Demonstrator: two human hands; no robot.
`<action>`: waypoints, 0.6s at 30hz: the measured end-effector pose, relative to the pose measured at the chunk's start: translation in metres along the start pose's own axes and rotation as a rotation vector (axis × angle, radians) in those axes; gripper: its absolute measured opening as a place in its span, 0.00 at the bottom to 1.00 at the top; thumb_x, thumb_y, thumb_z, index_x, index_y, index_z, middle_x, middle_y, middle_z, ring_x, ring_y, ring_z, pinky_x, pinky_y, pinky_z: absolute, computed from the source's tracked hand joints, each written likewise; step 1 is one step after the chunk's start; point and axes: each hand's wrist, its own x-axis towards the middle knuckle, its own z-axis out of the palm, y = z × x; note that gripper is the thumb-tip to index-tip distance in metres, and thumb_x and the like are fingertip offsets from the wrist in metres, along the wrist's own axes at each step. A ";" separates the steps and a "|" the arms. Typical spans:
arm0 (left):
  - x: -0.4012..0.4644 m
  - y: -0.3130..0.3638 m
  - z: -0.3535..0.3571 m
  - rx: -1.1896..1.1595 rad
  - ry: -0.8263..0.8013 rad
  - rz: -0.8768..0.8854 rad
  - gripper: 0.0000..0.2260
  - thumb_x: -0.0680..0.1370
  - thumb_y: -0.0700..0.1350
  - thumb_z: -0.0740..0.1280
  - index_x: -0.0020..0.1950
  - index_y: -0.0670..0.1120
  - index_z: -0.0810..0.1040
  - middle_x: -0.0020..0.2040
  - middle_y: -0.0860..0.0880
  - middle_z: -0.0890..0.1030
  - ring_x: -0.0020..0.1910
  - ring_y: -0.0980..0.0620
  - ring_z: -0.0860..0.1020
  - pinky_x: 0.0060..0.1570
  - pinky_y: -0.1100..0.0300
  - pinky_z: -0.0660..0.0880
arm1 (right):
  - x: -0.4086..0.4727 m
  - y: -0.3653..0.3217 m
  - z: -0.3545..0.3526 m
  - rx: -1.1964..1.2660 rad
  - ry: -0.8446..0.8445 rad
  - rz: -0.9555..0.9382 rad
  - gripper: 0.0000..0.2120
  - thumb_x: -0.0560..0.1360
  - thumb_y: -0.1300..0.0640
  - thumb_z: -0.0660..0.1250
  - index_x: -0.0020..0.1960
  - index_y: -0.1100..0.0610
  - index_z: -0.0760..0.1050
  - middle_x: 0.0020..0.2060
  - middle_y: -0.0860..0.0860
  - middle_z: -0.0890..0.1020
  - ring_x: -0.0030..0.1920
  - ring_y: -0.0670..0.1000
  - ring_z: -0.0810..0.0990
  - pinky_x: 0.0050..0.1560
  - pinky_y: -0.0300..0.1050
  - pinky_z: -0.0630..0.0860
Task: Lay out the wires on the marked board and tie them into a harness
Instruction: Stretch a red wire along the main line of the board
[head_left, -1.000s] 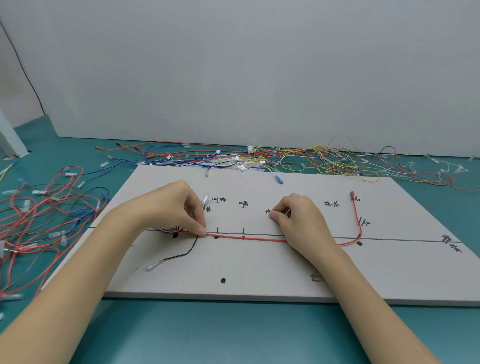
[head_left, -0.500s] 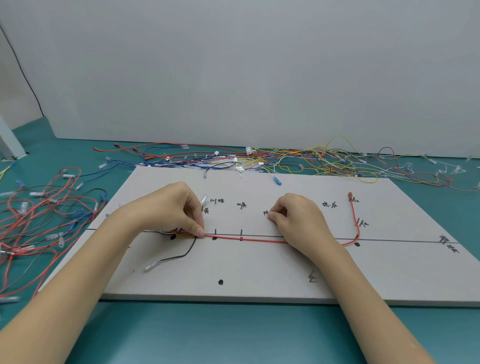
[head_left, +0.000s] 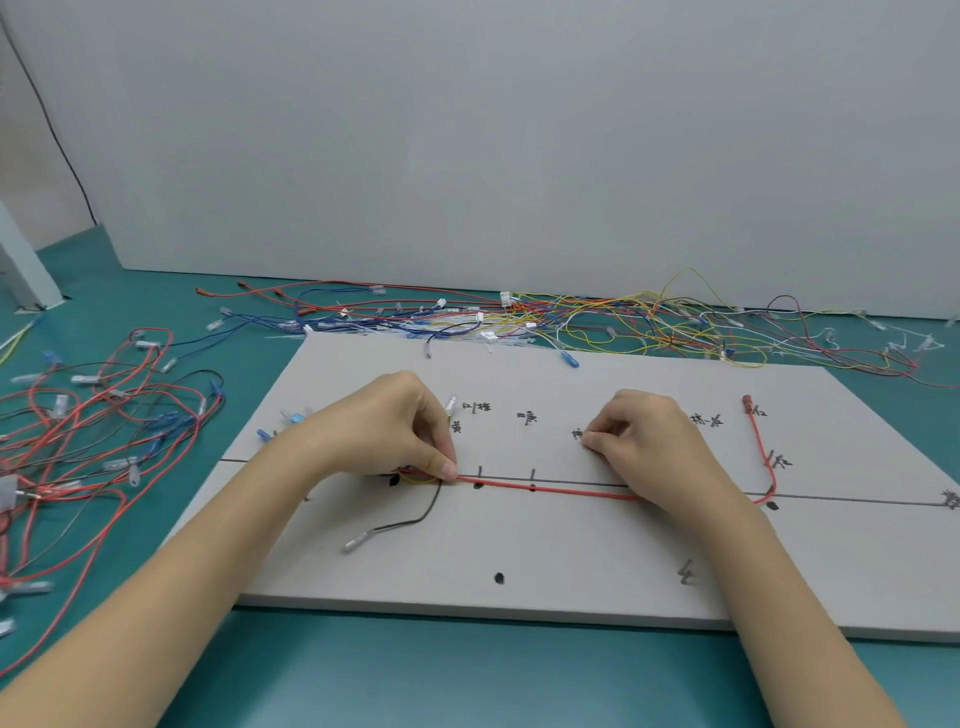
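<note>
Red wire (head_left: 550, 488) lies along the drawn line of the marked board (head_left: 571, 551) on the bench, so we keep our left hand (head_left: 400, 431) pinching its bundled end and our right hand (head_left: 639, 441), fingers curled, pressing it flat, drawing it taut before tying.

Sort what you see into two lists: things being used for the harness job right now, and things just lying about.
In use:
marked board
red wire along the board's line
black wire
left hand, pinching the wires
right hand, on the red wire

Lying about:
wire pile behind the board
red wire tangle on the left
</note>
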 end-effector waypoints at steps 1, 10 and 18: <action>0.002 0.004 0.007 -0.011 0.018 0.011 0.05 0.68 0.45 0.79 0.35 0.54 0.85 0.32 0.52 0.84 0.31 0.58 0.79 0.36 0.55 0.78 | -0.002 0.006 -0.006 0.014 -0.016 0.024 0.04 0.72 0.59 0.72 0.39 0.53 0.82 0.39 0.45 0.80 0.45 0.50 0.78 0.50 0.50 0.75; 0.008 0.022 0.048 -0.088 0.187 0.121 0.04 0.69 0.44 0.78 0.36 0.50 0.85 0.33 0.55 0.83 0.34 0.59 0.80 0.36 0.66 0.76 | -0.007 0.032 -0.030 0.102 -0.044 0.139 0.15 0.71 0.62 0.74 0.32 0.45 0.78 0.36 0.45 0.83 0.41 0.46 0.80 0.49 0.50 0.78; 0.010 0.030 0.056 -0.090 0.236 0.134 0.06 0.70 0.43 0.77 0.35 0.50 0.83 0.33 0.56 0.83 0.33 0.63 0.79 0.35 0.71 0.74 | -0.005 0.038 -0.030 0.129 -0.019 0.152 0.14 0.72 0.61 0.74 0.32 0.46 0.78 0.36 0.45 0.81 0.40 0.44 0.78 0.43 0.44 0.72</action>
